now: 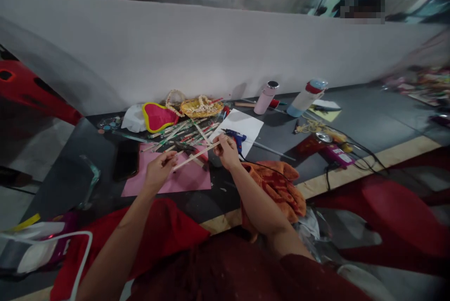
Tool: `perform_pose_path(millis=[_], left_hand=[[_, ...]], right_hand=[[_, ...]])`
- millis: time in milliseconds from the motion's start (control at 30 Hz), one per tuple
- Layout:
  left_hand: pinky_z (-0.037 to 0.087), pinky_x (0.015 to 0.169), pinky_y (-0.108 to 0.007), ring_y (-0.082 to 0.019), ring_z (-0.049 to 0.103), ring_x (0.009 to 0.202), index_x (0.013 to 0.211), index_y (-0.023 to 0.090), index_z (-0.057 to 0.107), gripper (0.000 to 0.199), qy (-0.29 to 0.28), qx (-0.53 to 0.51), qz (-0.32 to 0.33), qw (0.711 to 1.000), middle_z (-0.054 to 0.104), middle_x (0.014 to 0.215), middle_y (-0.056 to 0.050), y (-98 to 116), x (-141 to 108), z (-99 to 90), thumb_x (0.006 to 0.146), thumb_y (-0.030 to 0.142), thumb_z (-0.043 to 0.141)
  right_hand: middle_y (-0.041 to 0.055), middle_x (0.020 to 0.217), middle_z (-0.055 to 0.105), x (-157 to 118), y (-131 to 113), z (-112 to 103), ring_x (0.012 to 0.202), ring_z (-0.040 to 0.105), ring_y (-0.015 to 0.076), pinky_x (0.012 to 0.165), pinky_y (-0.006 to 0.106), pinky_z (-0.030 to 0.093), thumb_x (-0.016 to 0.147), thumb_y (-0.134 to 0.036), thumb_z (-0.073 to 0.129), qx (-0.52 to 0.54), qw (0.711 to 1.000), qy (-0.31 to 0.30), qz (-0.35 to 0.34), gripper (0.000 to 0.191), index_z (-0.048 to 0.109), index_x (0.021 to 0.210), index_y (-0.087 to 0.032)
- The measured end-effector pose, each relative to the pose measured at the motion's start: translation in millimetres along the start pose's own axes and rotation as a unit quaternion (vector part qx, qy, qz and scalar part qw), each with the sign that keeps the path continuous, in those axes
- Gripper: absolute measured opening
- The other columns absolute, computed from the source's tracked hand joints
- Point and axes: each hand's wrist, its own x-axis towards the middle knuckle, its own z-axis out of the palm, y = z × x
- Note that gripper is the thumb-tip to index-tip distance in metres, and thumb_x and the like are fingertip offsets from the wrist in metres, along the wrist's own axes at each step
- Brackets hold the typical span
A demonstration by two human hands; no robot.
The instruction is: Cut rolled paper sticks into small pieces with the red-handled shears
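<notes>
Where the two hands meet above the near part of the table, a slender pale strip (pixel 197 155) is suspended obliquely, its right end higher in the view than its left. The right hand (pixel 227 151) pinches the upper end between thumb and fingers; the left hand (pixel 160 169) has its fingers curled at the lower end, though whether they press on the strip cannot be told. Beneath lies a pink sheet (pixel 151 186), bearing a red-handled tool (pixel 199 161), with a dark phone (pixel 126 160) at its left edge. Just beyond, a loose heap of thin sticks (pixel 179 131) extends toward a yellow basket (pixel 197 115) and a pink, yellow-edged pouch (pixel 160 117). A blue glue gun (pixel 239 139) rests on a white sheet (pixel 253 125) near the right hand. Farther back stand a pink bottle (pixel 266 99) and a white-and-blue bottle (pixel 302 103). An orange cloth (pixel 281 179) lies beside the right forearm, a red cloth (pixel 172 228) beside the left; the dark table (pixel 75 151) abuts a pale partition (pixel 197 48).
</notes>
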Motion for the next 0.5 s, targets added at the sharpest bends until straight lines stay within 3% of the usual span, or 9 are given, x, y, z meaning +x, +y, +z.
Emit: perform_pose_path(millis=[300, 400, 500], left_hand=[[0.048, 0.060, -0.024, -0.011, 0.057, 0.058, 0.102, 0.013, 0.059, 0.046, -0.059, -0.117, -0.047, 0.990, 0.061, 0.067, 0.002, 11, -10, 3.4, 0.065, 0.037, 0.073], [0.047, 0.060, -0.024, -0.010, 0.055, 0.058, 0.096, 0.014, 0.061, 0.041, -0.116, -0.149, -0.073, 0.979, 0.059, 0.067, 0.002, 12, -14, 6.3, 0.070, 0.045, 0.068], [0.046, 0.061, -0.023, -0.011, 0.057, 0.063, 0.085, 0.013, 0.064, 0.038, -0.194, -0.118, -0.066, 0.972, 0.062, 0.071, -0.001, 10, -18, 10.2, 0.075, 0.050, 0.063]], right_hand=[[-0.0060, 0.048, 0.046, -7, -1, 3, 0.038, 0.039, 0.0056, 0.038, 0.019, 0.029, 0.077, -0.061, 0.060, 0.005, 0.994, -0.087, 0.060, 0.043, 0.058, 0.069, -0.018], [-0.0063, 0.047, 0.048, -11, 3, 7, 0.037, 0.039, 0.0048, 0.037, 0.018, 0.029, 0.078, -0.060, 0.058, -0.021, 0.989, -0.129, 0.075, 0.043, 0.059, 0.071, -0.018], [-0.0055, 0.051, 0.051, -14, 7, 12, 0.039, 0.041, 0.0046, 0.038, 0.018, 0.030, 0.080, -0.059, 0.056, -0.046, 0.982, -0.170, 0.071, 0.043, 0.059, 0.074, -0.017]])
